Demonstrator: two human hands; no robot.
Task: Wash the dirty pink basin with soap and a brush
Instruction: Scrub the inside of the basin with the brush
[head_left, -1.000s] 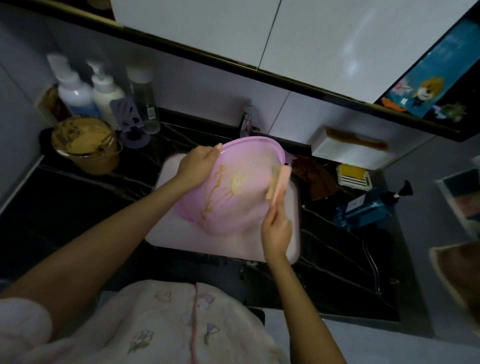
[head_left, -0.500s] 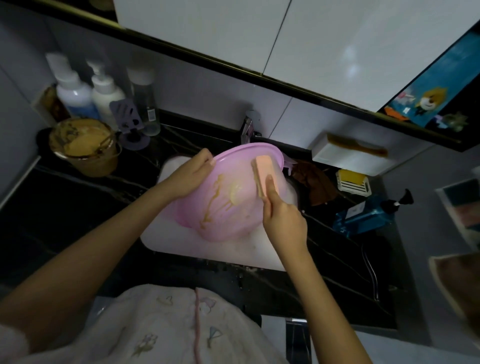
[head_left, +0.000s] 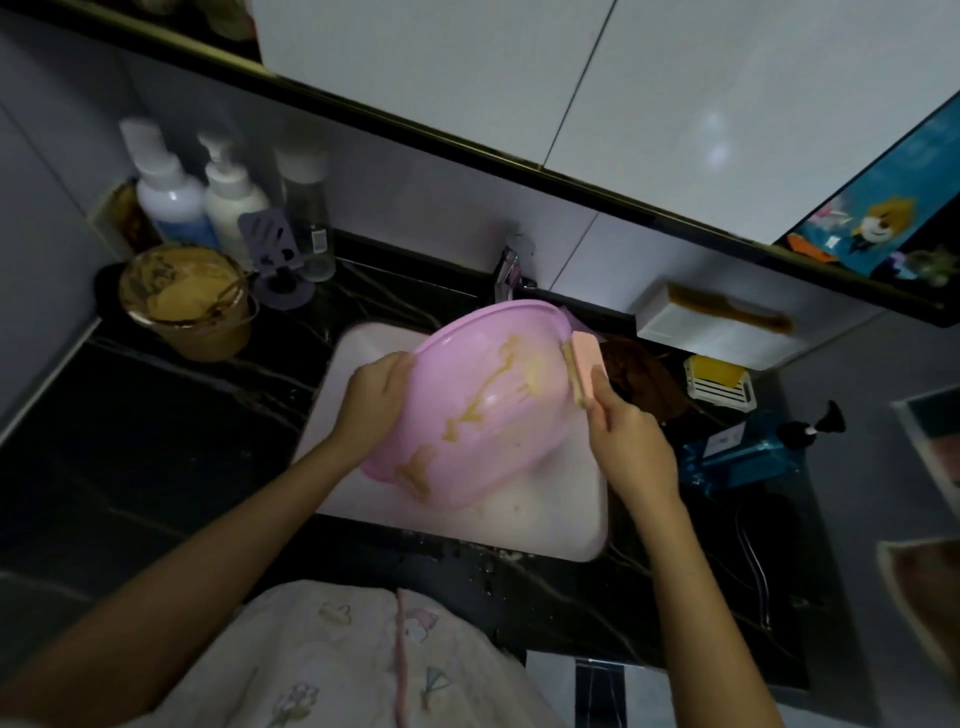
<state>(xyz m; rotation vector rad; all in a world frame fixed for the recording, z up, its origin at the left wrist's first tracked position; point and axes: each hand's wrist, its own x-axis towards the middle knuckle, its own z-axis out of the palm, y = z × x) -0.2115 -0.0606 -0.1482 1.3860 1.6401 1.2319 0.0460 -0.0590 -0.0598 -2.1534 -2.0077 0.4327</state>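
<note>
Currently the scrubbing step is judged to be in hand. The pink basin (head_left: 478, 415) is held tilted over the white sink (head_left: 561, 519), with its soiled face turned toward the camera. Its long axis as seen is laid from 7 o'clock to 1 o'clock, the 1 o'clock rim raised. The left hand (head_left: 374, 395) is curled round the rim at the basin's 9 o'clock, the grip clamped on it. The pink brush (head_left: 586, 364) is clamped in the right hand (head_left: 631, 447) and laid against the rim at 3 o'clock, its length set from 11 to 5 o'clock and its bristles faced toward 9 o'clock. Brown smears (head_left: 498, 379) are seen across the middle, so a stroke toward 8 o'clock over them is probably called for next, with the rim kept braced.
</note>
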